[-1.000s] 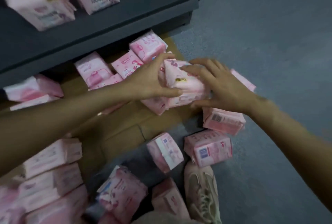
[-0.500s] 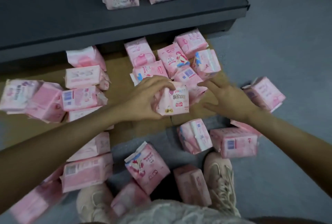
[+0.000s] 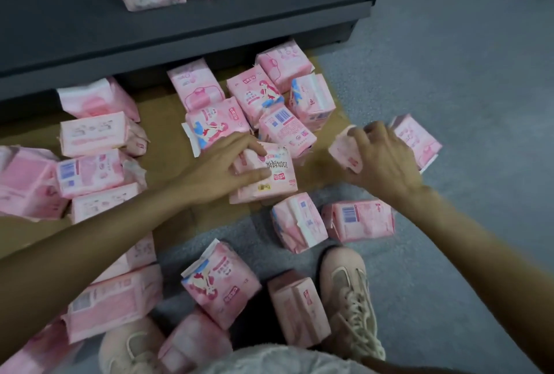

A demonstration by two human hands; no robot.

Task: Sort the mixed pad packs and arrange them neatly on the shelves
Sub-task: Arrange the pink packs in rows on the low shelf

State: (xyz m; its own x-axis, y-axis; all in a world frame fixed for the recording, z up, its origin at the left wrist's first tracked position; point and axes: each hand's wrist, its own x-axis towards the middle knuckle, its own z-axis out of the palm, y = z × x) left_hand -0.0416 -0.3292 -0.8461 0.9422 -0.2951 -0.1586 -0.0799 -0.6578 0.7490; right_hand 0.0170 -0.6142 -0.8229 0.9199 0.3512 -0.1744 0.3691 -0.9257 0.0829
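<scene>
**A:** Where are we?

**B:** On a grey floor (image 3: 449,59) by a dark shelf (image 3: 90,32). Pink packs lie all over, below the shelf.

**A:** What do the hands do?

**B:** The left hand (image 3: 223,168) is curled around a pack with writing (image 3: 269,177), in front of the shelf. The right hand (image 3: 382,156) is closed on a pale pack (image 3: 344,150), right of that one.

**A:** Are they hard to hold?

**B:** I think not. They look light and squishy, maybe slippery. Grab the wide sides.
</scene>
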